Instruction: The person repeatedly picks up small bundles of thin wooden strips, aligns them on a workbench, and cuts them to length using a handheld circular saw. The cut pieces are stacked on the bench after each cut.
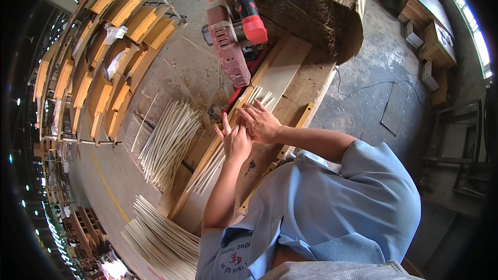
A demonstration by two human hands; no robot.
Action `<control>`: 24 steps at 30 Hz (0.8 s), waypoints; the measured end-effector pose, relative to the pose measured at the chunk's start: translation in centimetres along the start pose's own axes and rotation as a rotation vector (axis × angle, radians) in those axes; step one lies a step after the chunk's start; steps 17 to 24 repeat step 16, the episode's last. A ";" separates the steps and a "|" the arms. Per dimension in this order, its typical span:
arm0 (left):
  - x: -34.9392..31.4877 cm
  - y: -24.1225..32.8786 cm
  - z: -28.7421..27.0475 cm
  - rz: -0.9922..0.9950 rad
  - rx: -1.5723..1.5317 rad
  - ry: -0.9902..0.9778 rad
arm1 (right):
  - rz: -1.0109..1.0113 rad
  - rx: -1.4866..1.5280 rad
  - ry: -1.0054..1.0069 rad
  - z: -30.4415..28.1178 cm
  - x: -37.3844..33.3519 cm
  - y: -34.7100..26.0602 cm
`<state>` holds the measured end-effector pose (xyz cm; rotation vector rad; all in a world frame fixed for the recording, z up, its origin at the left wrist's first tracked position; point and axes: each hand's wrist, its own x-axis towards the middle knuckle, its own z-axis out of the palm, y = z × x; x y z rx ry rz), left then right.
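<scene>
A bundle of thin pale wooden sticks (207, 171) lies along a pale board, against a raised wooden strip (199, 168). My left hand (237, 141) rests on the bundle, its fingers stretched out and spread. Close beside it, touching or nearly so, my right hand (262, 124) lies over the sticks with fingers extended. The palms hide the middle of the bundle. Stick ends (262, 97) show beyond my hands, close to a mitre saw (228, 46) with a dusty reddish guard and a red-and-black handle (249, 13).
Left of the strip lies a large pile of sticks (168, 142), with another pile (158, 238) nearer me. A cardboard box (347, 10) stands behind the saw. Racks of curved wooden parts (109, 57) stand far left. Cabinets (436, 41) line the right; a cable (358, 93) crosses the floor.
</scene>
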<state>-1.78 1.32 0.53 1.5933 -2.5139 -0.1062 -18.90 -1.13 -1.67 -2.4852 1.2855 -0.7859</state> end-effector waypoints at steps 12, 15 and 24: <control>0.2 0.4 0.2 -0.045 -0.035 -0.010 | 0.038 0.027 -0.127 -0.7 0.3 0.1; 0.5 0.4 0.3 -0.067 -0.032 -0.054 | 0.045 -0.033 -0.133 -0.3 0.2 0.3; 0.6 0.4 0.3 -0.078 -0.029 -0.069 | 0.043 -0.031 -0.135 -0.2 0.2 0.2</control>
